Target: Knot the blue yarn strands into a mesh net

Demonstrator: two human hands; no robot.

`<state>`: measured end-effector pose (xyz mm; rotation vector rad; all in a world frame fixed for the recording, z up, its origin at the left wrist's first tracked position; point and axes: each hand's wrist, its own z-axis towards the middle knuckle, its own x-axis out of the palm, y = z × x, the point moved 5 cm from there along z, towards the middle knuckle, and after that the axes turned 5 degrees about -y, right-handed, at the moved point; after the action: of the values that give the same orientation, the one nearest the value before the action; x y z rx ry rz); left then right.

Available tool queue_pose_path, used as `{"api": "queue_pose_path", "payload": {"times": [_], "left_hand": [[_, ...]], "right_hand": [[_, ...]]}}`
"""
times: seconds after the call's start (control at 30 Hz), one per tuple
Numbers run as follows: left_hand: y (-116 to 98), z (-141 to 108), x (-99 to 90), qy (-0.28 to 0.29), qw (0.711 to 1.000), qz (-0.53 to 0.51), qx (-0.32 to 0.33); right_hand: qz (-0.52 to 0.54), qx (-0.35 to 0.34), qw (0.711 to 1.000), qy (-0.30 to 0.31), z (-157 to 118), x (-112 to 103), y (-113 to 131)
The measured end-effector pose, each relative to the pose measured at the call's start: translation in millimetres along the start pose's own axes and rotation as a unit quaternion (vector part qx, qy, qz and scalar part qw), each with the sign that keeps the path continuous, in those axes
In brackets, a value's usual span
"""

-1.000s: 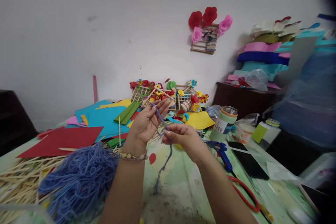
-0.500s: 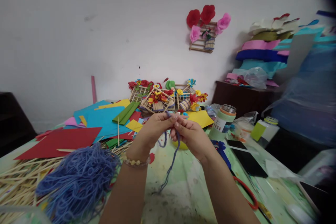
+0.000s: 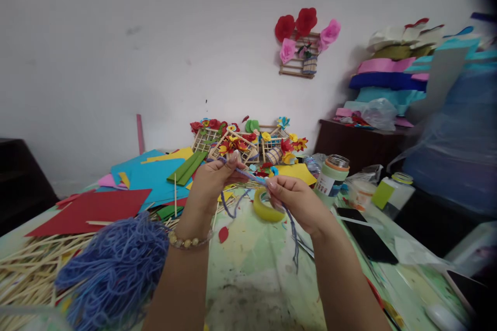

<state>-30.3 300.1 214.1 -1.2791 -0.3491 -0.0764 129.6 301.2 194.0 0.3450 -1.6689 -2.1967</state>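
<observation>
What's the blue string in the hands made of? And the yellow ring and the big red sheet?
Blue string: probably wool or acrylic yarn, soft and matte; its tail hangs limply and separates into strands.
Yellow ring: likely plastic sticky tape, because it looks smooth and roll-shaped.
Red sheet: maybe paper, card or felt; it's flat and dull with straight edges, but I can't tell which.

Red paper (image 3: 93, 210) near blue sheets (image 3: 155, 182), an orange-rimmed jar (image 3: 330, 178), red and pink flowers (image 3: 306, 21) on the wall (image 3: 116, 72).
</observation>
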Motion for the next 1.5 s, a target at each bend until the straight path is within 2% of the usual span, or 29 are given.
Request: {"api": "queue_pose_path", "payload": {"times": [0.3, 0.43, 0.57, 0.77, 0.97, 1.07, 1.17, 1.23, 1.3, 1.4, 1.43, 1.5], "left_hand": [[1.9, 7.4, -9.5, -0.048, 0.997, -0.054, -0.003], [5.6, 13.4, -19.2, -0.086, 0.995, -0.057, -0.002], [6.5, 18.7, -29.3, -0.124, 0.989, -0.077, 0.027], [3.3, 20.5, -40.6, -0.195, 0.969, -0.138, 0.054], [0.3, 19.5, -43.3, -0.219, 0.964, -0.131, 0.071], [0.6, 17.1, -32.4, -0.166, 0.982, -0.068, 0.065], [3.9, 10.2, -8.9, -0.036, 0.998, 0.038, 0.035], [7.5, 1.7, 8.0, 0.053, 0.994, 0.093, 0.009], [10.1, -7.4, 21.7, 0.117, 0.985, 0.124, -0.002], [12.5, -16.9, 32.8, 0.157, 0.971, 0.179, 0.017], [13.0, -18.7, 34.1, 0.158, 0.965, 0.206, 0.032], [13.4, -20.7, 34.7, 0.149, 0.95, 0.267, 0.067]], "right_hand": [[-0.079, -0.006, 0.994, -0.08, -1.0, -27.1, 7.5], [-0.089, -0.008, 0.991, -0.097, -3.3, -41.5, 10.1], [-0.093, -0.015, 0.989, -0.114, -7.3, -52.7, 13.5], [-0.11, -0.025, 0.986, -0.122, -10.9, -59.0, 17.8], [-0.123, -0.043, 0.981, -0.146, -12.1, -69.9, 18.6], [-0.153, -0.048, 0.974, -0.16, -12.9, -75.0, 18.7], [-0.2, -0.043, 0.966, -0.16, -11.8, -68.9, 18.1], [-0.198, -0.038, 0.968, -0.149, -9.9, -57.2, 16.9], [-0.173, -0.036, 0.979, -0.105, -7.2, -39.7, 14.6], [-0.151, -0.031, 0.988, -0.002, -4.0, -12.0, 9.1], [-0.148, -0.028, 0.988, 0.015, -2.9, -6.4, 6.8], [-0.132, -0.018, 0.991, 0.003, 0.3, -2.8, 2.1]]}}
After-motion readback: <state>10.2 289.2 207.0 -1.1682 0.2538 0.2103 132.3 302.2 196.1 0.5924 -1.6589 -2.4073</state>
